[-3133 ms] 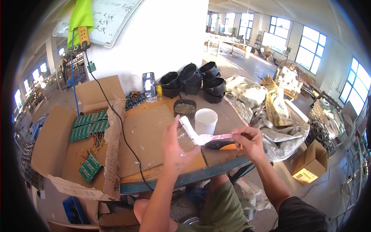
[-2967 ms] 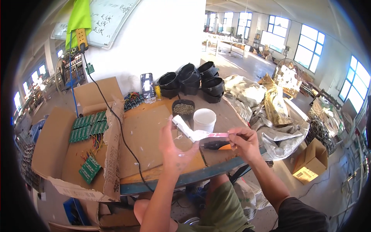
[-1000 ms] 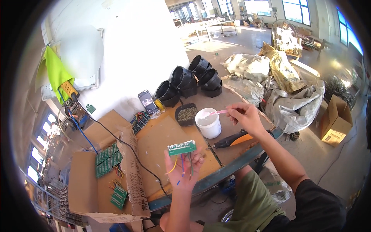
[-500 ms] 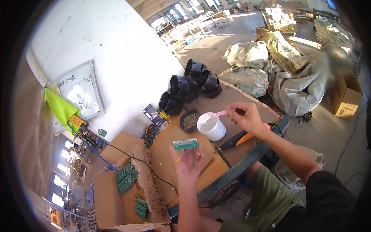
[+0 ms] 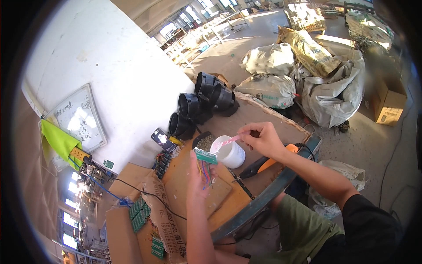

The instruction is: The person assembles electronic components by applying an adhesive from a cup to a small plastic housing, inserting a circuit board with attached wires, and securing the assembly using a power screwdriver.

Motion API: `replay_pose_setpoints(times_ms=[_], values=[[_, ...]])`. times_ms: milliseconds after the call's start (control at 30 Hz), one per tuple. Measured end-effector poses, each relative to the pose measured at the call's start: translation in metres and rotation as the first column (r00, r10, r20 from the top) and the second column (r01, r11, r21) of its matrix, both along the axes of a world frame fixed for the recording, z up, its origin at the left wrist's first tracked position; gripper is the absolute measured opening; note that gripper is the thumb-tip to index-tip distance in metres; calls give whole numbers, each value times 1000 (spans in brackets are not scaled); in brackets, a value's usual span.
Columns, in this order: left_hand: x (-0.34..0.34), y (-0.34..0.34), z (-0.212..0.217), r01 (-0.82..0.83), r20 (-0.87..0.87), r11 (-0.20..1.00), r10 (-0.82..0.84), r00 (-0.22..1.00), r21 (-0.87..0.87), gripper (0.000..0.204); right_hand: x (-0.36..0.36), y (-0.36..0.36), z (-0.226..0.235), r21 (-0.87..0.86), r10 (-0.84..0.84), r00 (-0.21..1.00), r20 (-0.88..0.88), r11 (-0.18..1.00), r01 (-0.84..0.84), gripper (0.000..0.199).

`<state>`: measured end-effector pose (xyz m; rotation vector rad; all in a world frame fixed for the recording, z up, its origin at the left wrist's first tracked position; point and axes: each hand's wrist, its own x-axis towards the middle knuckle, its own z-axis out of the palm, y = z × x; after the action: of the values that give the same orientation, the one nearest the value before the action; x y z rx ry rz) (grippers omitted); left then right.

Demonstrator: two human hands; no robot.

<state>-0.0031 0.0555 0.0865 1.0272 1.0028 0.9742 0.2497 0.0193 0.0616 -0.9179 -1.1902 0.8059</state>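
Note:
My left hand (image 5: 198, 176) holds a green circuit board (image 5: 205, 156) up by its edges, with thin coloured wires hanging below it. White material lies along the board's upper side. In my right hand (image 5: 266, 140), the fingers pinch a pink spatula (image 5: 233, 139) whose flat end carries white paste. That end is over the rim of a white plastic tub (image 5: 234, 157), just right of the board. A soldering iron with an orange and black handle (image 5: 263, 166) lies to the right of the tub.
Behind the tub sit a dark tray of granules (image 5: 205, 141) and several black cylindrical housings (image 5: 190, 105). A phone (image 5: 162, 140) leans by the wall. Left stands a cardboard box (image 5: 121, 229) with green boards (image 5: 140, 214); a black cable crosses it. White sacks (image 5: 272, 90) lie beyond the table.
The spatula has moved left across the tub toward the board. My left hand has turned the board, tilting its right end down. The whole view has shifted slightly.

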Motion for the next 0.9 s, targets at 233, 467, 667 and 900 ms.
replay_pose_setpoints(times_ms=[233, 467, 667, 900], values=[[3, 2, -5, 26, -10, 999, -26, 1000, 33, 60, 2, 5, -2, 11, 0, 1000, 28, 1000, -1, 16], [13, -1, -2, 4, -8, 996, -3, 1000, 84, 63, 8, 4, -1, 4, -8, 999, 31, 1000, 8, 15], [14, 0, -6, -3, 8, 995, 2, 1000, 97, 64, 9, 5, -5, -6, -7, 999, 31, 1000, 7, 14], [16, -2, -2, -14, 34, 997, 11, 999, 76, 63, 10, 4, -6, -32, -7, 1000, -6, 999, 6, 14]])
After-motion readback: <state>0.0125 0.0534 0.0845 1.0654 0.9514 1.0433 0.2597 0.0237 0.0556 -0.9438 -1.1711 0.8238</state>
